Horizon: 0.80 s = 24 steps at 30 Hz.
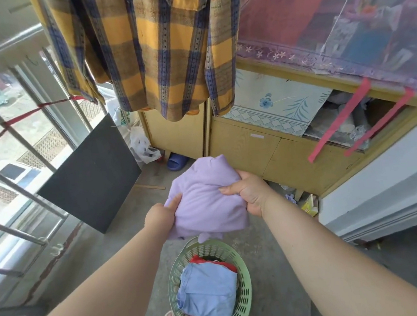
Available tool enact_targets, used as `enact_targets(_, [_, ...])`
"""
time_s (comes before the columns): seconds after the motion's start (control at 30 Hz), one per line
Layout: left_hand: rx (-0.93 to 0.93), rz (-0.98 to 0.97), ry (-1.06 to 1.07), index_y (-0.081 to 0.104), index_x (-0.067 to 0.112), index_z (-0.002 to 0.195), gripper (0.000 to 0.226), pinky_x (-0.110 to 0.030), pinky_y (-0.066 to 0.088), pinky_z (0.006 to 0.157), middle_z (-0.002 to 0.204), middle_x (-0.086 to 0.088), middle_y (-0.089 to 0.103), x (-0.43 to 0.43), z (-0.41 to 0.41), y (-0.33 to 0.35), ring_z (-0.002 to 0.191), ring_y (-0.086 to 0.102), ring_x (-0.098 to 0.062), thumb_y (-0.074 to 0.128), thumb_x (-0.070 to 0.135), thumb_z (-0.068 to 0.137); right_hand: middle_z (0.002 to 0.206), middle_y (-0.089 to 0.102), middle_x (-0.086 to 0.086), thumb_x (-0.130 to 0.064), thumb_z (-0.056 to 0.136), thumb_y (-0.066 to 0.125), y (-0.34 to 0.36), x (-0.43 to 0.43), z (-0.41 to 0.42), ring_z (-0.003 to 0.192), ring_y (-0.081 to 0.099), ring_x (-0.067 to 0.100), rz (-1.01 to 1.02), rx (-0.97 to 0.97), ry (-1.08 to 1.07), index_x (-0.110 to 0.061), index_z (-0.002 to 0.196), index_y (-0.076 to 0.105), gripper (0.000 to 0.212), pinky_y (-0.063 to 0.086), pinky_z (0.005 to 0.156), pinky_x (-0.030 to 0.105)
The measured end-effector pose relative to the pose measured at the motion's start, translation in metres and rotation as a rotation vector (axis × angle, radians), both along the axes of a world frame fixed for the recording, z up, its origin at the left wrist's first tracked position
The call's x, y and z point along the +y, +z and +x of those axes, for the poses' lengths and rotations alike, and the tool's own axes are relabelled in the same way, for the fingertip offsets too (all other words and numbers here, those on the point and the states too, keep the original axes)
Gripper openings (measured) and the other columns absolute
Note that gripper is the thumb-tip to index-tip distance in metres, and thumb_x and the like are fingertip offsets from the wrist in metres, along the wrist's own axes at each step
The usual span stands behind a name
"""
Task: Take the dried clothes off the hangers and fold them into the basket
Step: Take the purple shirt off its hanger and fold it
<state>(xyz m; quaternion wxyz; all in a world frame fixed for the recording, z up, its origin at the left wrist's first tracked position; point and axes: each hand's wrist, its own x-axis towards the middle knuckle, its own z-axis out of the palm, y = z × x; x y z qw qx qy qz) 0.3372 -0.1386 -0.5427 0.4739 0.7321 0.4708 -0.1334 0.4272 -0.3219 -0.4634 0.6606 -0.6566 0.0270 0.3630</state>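
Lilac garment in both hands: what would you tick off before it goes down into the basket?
1. Grip: ok. The left hand and right hand both hold the lilac garment by its sides.
2. Fold: not ok. A flap hangs loose beneath the bundle.
3. Aim: ok. The green basket stands on the floor beneath it.
4. Room inside: cannot tell. A blue garment covers most of the contents.
5. Laundry finished: not ok. The plaid shirt hangs overhead.

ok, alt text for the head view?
The left hand and right hand grip a folded lilac garment above a green basket holding a blue garment over red clothes. A yellow plaid shirt hangs overhead.
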Motion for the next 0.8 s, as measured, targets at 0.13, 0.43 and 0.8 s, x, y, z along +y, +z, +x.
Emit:
enact_targets(0.13, [0.000, -0.143, 0.036, 0.056, -0.003, 0.112, 0.078, -0.038, 0.045, 0.075, 0.104, -0.022, 0.065, -0.004, -0.007, 0.002, 0.098, 0.062, -0.036, 0.041, 0.069, 0.086, 0.118, 0.065, 0.018, 0.012, 0.072, 0.071, 0.019, 0.017, -0.004, 0.110, 0.061, 0.036, -0.007, -0.052, 0.076, -0.003, 0.130, 0.055, 0.062, 0.050, 0.097, 0.046])
enact_targets(0.43, [-0.303, -0.813, 0.479, 0.047, 0.005, 0.109, 0.020, -0.014, 0.041, 0.033, 0.057, -0.007, 0.052, 0.000, -0.020, 0.008, 0.058, 0.047, -0.023, 0.029, 0.011, 0.102, 0.093, 0.070, 0.012, 0.017, 0.080, 0.057, 0.072, 0.029, 0.001, 0.081, 0.068, 0.023, 0.281, 0.054, 0.175, -0.005, 0.100, 0.065, 0.031, 0.057, 0.080, 0.032])
enact_targets(0.8, [-0.488, -1.120, 0.365, 0.066, 0.024, 0.120, 0.074, -0.050, 0.043, 0.100, 0.122, -0.010, 0.066, 0.007, -0.027, 0.034, 0.115, 0.060, -0.033, 0.048, 0.079, 0.074, 0.109, 0.067, 0.015, 0.019, 0.072, 0.067, 0.027, -0.003, 0.016, 0.098, 0.065, 0.030, -0.125, -0.043, 0.034, -0.006, 0.125, 0.057, 0.060, 0.055, 0.085, 0.040])
